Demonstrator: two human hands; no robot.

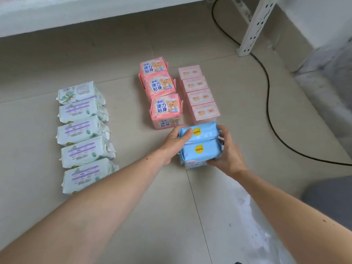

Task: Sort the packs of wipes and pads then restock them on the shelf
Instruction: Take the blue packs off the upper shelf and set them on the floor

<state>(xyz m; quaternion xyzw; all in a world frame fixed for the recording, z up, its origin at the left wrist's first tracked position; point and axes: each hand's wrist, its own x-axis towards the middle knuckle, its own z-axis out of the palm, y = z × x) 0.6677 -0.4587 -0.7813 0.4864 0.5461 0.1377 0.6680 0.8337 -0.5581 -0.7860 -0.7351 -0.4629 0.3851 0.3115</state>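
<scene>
Two light blue wipe packs point(200, 147) with yellow round labels sit side by side between my hands, just above the tiled floor. My left hand point(171, 141) grips their left side, thumb curled over the far pack. My right hand point(226, 151) grips their right side. Left of them runs a column of several pale green wipe packs point(82, 128). Beyond the blue packs stand three pink pad packs point(162, 92) with a bear picture, and a row of several pale pink boxes point(200, 96).
A white shelf board point(76, 14) runs along the top of the view, with its perforated white post point(253, 29) at the right. A black cable point(268, 96) curves over the floor at the right. A white wall base point(323, 44) sits far right.
</scene>
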